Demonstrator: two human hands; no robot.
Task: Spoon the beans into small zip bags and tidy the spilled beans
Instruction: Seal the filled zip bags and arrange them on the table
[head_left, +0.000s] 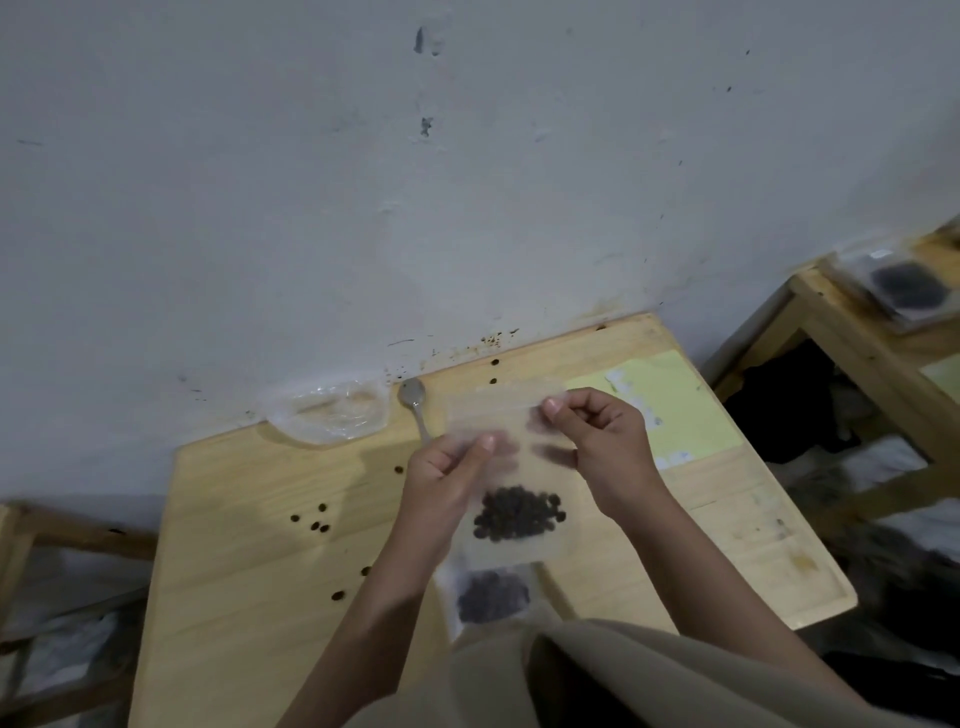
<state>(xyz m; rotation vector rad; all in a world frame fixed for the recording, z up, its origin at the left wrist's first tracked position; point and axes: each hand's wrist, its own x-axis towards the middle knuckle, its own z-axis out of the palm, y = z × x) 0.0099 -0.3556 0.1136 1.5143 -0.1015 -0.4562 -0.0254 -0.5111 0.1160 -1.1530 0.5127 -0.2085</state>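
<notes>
Head camera is showing you pinching the bean-filled zip bag (511, 467) above table centre with left hand (447, 478) and right hand (597, 441), seemingly sealing it; next, gathering spilled beans (317, 522) at nine o'clock.

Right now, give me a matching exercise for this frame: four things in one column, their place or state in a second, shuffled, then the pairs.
Things:
1. spoon
2. held zip bag
3. loose beans
4. second filled bag

Places or states:
A. scattered on the table's left part
B. pinched near its top by both hands
C. lying by the wall, unheld
D. flat on the table, nearest the person

Pairs: 1-C, 2-B, 3-A, 4-D
</notes>
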